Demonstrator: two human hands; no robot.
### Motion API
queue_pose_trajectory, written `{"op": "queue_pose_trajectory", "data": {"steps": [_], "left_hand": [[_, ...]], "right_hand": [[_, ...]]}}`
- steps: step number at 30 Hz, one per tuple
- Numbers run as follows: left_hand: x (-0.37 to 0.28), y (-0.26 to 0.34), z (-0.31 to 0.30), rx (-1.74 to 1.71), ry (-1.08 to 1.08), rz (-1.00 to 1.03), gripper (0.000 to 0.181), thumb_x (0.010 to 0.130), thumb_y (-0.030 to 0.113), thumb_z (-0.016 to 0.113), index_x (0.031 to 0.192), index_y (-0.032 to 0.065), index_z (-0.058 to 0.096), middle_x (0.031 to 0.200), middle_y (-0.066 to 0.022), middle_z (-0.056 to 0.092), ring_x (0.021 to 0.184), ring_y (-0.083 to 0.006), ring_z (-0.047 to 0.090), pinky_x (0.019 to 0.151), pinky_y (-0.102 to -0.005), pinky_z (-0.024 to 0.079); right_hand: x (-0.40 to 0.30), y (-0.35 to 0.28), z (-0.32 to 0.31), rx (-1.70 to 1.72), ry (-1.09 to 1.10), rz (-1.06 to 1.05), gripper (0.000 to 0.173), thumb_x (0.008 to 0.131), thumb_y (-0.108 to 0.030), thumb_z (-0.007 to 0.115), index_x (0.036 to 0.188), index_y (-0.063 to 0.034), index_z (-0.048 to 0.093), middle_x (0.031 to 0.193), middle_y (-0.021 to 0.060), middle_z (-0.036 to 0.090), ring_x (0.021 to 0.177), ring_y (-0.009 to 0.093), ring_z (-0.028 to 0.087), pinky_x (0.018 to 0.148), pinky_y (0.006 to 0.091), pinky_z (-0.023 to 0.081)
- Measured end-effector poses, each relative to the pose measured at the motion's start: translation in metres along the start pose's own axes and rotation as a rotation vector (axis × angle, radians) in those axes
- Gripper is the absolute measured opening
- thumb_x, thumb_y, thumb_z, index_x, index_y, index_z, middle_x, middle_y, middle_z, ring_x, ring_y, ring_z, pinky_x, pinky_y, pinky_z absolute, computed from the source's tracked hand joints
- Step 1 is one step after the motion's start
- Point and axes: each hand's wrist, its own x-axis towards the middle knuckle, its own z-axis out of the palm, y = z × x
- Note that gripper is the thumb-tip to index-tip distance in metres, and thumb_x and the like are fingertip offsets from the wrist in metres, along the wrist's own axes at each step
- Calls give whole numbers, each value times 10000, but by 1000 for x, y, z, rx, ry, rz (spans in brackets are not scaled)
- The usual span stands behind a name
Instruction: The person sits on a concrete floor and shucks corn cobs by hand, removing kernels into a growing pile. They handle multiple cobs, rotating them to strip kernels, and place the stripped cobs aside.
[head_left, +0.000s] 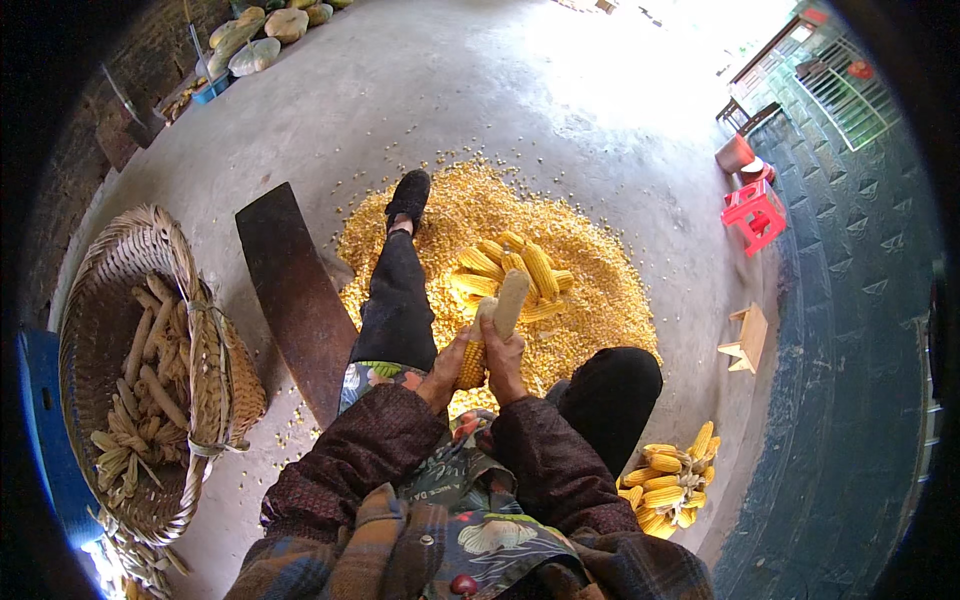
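My left hand (448, 367) grips a partly shelled corn cob (471, 363), yellow kernels on its lower part and a bare pale tip above. In my right hand (504, 364) is a stripped corncob (512, 296), tilted up and pressed close against the other cob. The two hands meet in front of my lap. Beneath them spreads a broad heap of loose corn kernels (600, 292) on the floor. On top of the heap, just beyond my hands, lie several full ears of corn (538, 270).
Left of me stand a dark wooden bench (296, 292) and a wicker basket (214, 360) holding bare cobs and husks. Tied corn ears (667, 484) lie at right. Further right are a small wooden stool (745, 339) and a red plastic stool (754, 214). Squashes (255, 56) line the far left wall.
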Motion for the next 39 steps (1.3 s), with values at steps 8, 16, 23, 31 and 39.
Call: {"op": "queue_pose_trajectory", "data": {"steps": [8, 16, 23, 31, 39], "left_hand": [[25, -37, -10, 295, 84, 360, 596, 999, 513, 334, 1306, 32, 506, 1157, -119, 617, 1066, -199, 573, 901, -325, 457], [16, -22, -4, -250, -123, -107, 581, 973, 564, 348, 1102, 46, 576, 837, -96, 617, 663, -214, 610, 584, -357, 514], [32, -41, -14, -107, 14, 311, 565, 1011, 504, 254, 1306, 82, 487, 1035, -93, 618, 882, -174, 597, 759, -308, 495], [75, -91, -56, 235, 228, 52, 644, 976, 565, 319, 1270, 40, 550, 1119, -141, 611, 1037, -230, 577, 862, -322, 459], [27, -41, -17, 78, 90, 355, 535, 1020, 449, 297, 1343, 51, 452, 1203, -106, 555, 997, -226, 585, 804, -348, 500]], "right_hand": [[-17, -7, 18, -210, 69, -171, 390, 861, -311, 689, 947, 62, 613, 823, 109, 669, 769, 187, 639, 657, 350, 493], [7, 9, -12, -48, -22, -91, 364, 870, -326, 686, 952, 25, 636, 807, 50, 644, 694, 139, 598, 607, 302, 469], [-19, -17, 12, 42, -168, 70, 354, 885, -281, 674, 1020, 41, 620, 932, 59, 653, 828, 140, 604, 740, 295, 474], [-17, 2, 31, -315, 69, -309, 411, 846, -330, 692, 855, 73, 612, 727, 215, 636, 723, 306, 672, 624, 403, 487], [-21, -11, 18, -8, -59, 33, 304, 867, -272, 704, 960, 10, 638, 814, 29, 640, 691, 94, 584, 580, 262, 435]]}}
